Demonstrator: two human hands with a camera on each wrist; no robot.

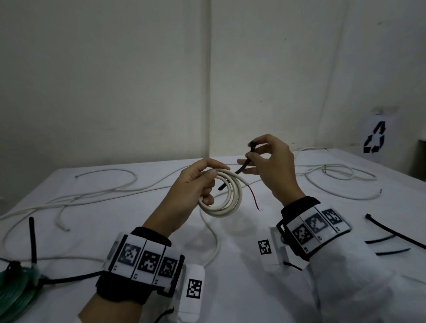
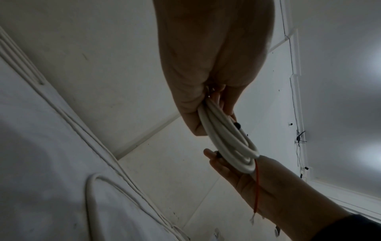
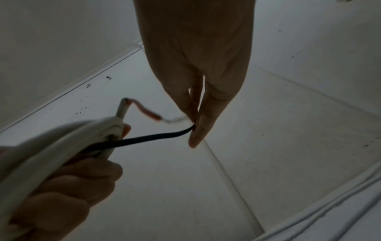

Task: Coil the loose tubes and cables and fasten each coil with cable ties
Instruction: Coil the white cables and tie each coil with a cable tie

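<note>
White cable coil (image 1: 223, 195) held above table (image 1: 238, 295) | left hand (image 1: 196, 184) fingers curled round loops, keeping them together | right hand (image 1: 271, 163) pinches black cable tie (image 1: 241, 166), threaded through coil for fastening.

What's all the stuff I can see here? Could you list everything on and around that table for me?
coiled cable: one, white with a red wire end, held above the table in the left hand
cable tie: one, black, pinched in the right hand, its strap passing through the coil
loose cables: several, white, sprawled over the far half of the table
tube coil: one, green, already bound with black ties, near left edge
spare ties: about three, black, lying near right
table: one, white
recycling sign: one, black on white, far right
wrist bands: two, black with patterned white tags
left hand: grips the coil
right hand: pinches the tie
</note>
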